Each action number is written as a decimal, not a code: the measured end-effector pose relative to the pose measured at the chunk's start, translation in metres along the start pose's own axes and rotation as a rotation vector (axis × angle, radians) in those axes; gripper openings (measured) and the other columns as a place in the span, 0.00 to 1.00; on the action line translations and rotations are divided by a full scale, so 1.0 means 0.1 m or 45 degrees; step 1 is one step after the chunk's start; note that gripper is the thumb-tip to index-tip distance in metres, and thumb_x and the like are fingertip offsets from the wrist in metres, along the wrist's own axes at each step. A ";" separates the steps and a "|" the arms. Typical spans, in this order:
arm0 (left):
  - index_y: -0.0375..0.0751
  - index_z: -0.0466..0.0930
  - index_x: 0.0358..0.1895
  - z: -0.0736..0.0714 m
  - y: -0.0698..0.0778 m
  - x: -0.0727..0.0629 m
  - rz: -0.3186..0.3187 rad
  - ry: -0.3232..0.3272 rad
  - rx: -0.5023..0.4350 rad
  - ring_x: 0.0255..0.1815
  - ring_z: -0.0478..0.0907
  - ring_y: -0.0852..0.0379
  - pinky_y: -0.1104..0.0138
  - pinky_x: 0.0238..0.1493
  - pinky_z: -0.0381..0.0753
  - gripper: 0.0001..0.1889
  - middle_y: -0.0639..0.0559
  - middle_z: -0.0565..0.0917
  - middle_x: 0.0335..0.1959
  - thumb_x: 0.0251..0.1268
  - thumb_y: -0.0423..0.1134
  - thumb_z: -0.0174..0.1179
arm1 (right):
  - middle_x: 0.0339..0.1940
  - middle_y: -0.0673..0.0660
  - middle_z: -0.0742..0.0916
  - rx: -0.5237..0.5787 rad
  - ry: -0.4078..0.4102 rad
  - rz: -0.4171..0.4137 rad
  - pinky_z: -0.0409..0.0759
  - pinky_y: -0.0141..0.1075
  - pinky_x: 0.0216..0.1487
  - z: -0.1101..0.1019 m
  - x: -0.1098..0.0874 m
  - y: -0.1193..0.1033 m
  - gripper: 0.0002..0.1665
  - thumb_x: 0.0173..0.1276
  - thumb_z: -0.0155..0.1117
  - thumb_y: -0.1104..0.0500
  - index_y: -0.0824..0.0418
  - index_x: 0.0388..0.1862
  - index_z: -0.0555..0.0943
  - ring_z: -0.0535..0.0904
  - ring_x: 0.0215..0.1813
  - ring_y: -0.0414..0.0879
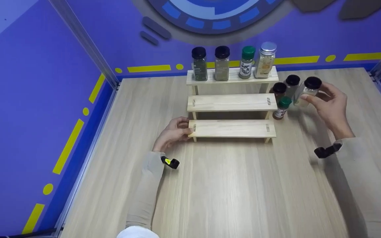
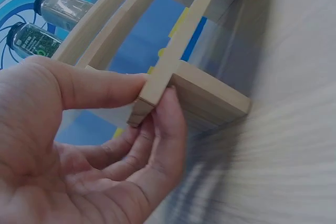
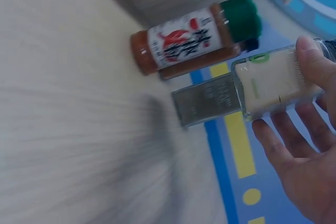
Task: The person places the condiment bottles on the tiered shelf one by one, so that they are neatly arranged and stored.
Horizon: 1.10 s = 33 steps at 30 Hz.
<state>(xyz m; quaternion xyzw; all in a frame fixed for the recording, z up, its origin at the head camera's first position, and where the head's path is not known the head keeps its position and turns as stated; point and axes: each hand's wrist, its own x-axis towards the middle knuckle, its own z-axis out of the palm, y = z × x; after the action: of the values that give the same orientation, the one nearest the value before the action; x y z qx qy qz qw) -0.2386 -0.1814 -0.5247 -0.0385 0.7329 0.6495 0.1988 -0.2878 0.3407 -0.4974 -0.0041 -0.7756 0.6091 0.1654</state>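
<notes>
Jar (image 3: 281, 77) w/ pale contents (image 3: 268, 88) in R hand (image 1: 335, 106).

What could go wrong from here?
The right hand holds a black-capped jar close to three others on the table; a low swing might knock one over.
The left hand pinches the lowest step of the rack; a tug could shift the rack and topple the four jars along its top step.
</notes>
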 end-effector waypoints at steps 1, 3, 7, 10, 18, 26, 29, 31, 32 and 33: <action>0.32 0.71 0.69 0.00 -0.02 0.00 0.025 0.002 0.004 0.46 0.83 0.52 0.65 0.40 0.87 0.26 0.37 0.82 0.63 0.69 0.26 0.65 | 0.54 0.41 0.88 0.018 0.018 -0.012 0.84 0.20 0.50 0.01 0.00 -0.05 0.32 0.63 0.82 0.65 0.56 0.67 0.85 0.85 0.55 0.36; 0.31 0.71 0.69 -0.01 -0.07 0.00 0.076 0.006 -0.007 0.49 0.83 0.52 0.65 0.42 0.88 0.26 0.36 0.81 0.64 0.69 0.27 0.65 | 0.55 0.43 0.88 0.038 0.062 -0.048 0.84 0.21 0.51 0.01 0.00 -0.16 0.32 0.63 0.82 0.65 0.56 0.67 0.85 0.85 0.55 0.38; 0.31 0.71 0.70 -0.02 -0.19 0.01 0.167 -0.010 -0.102 0.55 0.82 0.50 0.63 0.47 0.90 0.28 0.34 0.79 0.66 0.68 0.27 0.66 | 0.55 0.47 0.89 0.092 0.118 -0.133 0.83 0.24 0.52 0.05 0.01 -0.36 0.31 0.63 0.81 0.67 0.58 0.65 0.86 0.85 0.56 0.41; 0.30 0.69 0.71 -0.04 -0.30 0.03 0.226 -0.046 -0.219 0.55 0.83 0.48 0.61 0.50 0.91 0.30 0.34 0.77 0.68 0.66 0.26 0.66 | 0.56 0.50 0.89 0.119 0.121 -0.189 0.84 0.26 0.52 0.11 0.00 -0.51 0.30 0.62 0.81 0.68 0.59 0.65 0.86 0.86 0.56 0.43; 0.26 0.63 0.74 -0.06 -0.51 0.08 0.323 -0.151 -0.408 0.51 0.83 0.53 0.64 0.50 0.90 0.35 0.38 0.77 0.65 0.64 0.25 0.63 | 0.56 0.49 0.90 0.076 0.115 -0.267 0.86 0.26 0.54 0.38 -0.07 -0.89 0.32 0.62 0.82 0.67 0.56 0.65 0.86 0.87 0.54 0.43; 0.24 0.59 0.78 -0.07 -0.52 0.09 0.357 -0.216 -0.465 0.55 0.83 0.53 0.65 0.51 0.90 0.38 0.39 0.75 0.67 0.65 0.24 0.62 | 0.52 0.50 0.91 0.193 0.074 -0.327 0.87 0.25 0.51 0.69 -0.14 -1.17 0.31 0.58 0.83 0.70 0.60 0.62 0.87 0.88 0.49 0.42; 0.24 0.59 0.78 -0.07 -0.51 0.09 0.345 -0.214 -0.465 0.55 0.83 0.53 0.65 0.51 0.90 0.38 0.39 0.75 0.67 0.65 0.24 0.61 | 0.51 0.51 0.92 0.286 0.032 -0.341 0.87 0.25 0.50 0.81 -0.15 -1.25 0.31 0.56 0.83 0.72 0.62 0.61 0.88 0.88 0.47 0.43; 0.24 0.59 0.78 -0.08 -0.51 0.08 0.336 -0.207 -0.465 0.54 0.83 0.54 0.65 0.51 0.90 0.37 0.39 0.75 0.67 0.65 0.24 0.61 | 0.51 0.52 0.92 0.338 0.002 -0.364 0.88 0.26 0.50 0.90 -0.15 -1.29 0.32 0.54 0.84 0.73 0.63 0.60 0.88 0.89 0.47 0.44; 0.24 0.59 0.77 -0.08 -0.51 0.08 0.333 -0.202 -0.465 0.54 0.83 0.54 0.65 0.51 0.90 0.37 0.38 0.75 0.67 0.65 0.24 0.61 | 0.52 0.53 0.92 0.354 -0.013 -0.382 0.89 0.27 0.50 0.94 -0.15 -1.30 0.32 0.54 0.84 0.73 0.63 0.60 0.88 0.89 0.47 0.44; 0.24 0.59 0.77 -0.07 -0.50 0.08 0.331 -0.200 -0.465 0.54 0.83 0.54 0.65 0.51 0.90 0.37 0.38 0.74 0.68 0.65 0.24 0.61 | 0.52 0.54 0.92 0.373 -0.030 -0.403 0.89 0.28 0.49 0.99 -0.15 -1.32 0.32 0.54 0.84 0.74 0.64 0.60 0.88 0.90 0.47 0.45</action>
<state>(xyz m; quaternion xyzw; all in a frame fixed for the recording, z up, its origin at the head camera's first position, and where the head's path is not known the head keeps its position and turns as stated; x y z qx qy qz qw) -0.2315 -0.1948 -0.5738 0.0715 0.5842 0.7926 0.1595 -0.2736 0.2106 -0.3961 0.1492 -0.6718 0.6816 0.2488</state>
